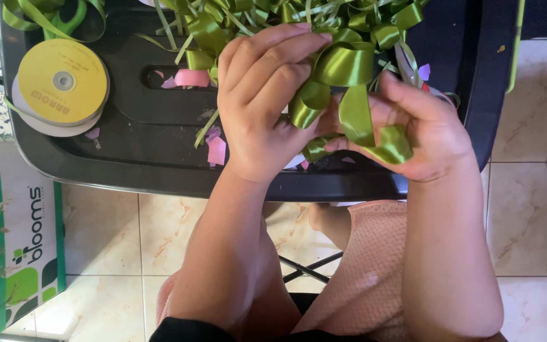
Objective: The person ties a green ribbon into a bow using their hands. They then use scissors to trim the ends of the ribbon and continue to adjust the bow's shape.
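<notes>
A bow of looped olive-green satin ribbon [348, 69] sits between my two hands over a dark plastic stool seat [134, 152]. My left hand [264, 101] presses down on the loops from the left, fingers curled over them. My right hand [422, 130] pinches the lower loops and a ribbon tail [389, 147] from the right. A heap of loose green ribbon pieces [267, 16] lies just behind the bow.
A yellow ribbon spool [63, 81] rests on the seat at the left. Pink paper scraps [216, 151] and a pink slip [192, 78] lie on the seat. A green-and-white printed bag [23, 253] stands on the tiled floor [533, 209] at the left.
</notes>
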